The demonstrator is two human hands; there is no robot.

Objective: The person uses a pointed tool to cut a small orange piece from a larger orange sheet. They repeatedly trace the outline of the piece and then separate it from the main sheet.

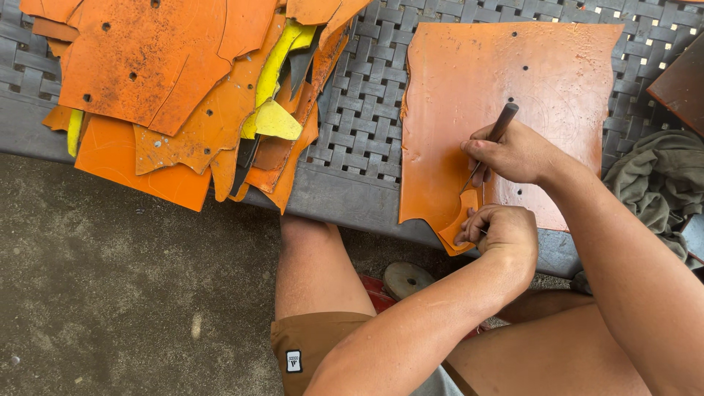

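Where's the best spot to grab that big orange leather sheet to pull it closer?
Probably the near edge of the orange leather sheet, left of the left hand, coming from the bench's front. That edge overhangs the woven bench, so fingers can pinch it there; elsewhere it lies flat.

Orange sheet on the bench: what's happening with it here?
A seated person is cutting the orange sheet on a woven grey bench. The right hand holds a dark-handled knife to the sheet's lower edge, and the left hand grips the partly cut strip there. A pile of orange and yellow offcuts lies to the left.
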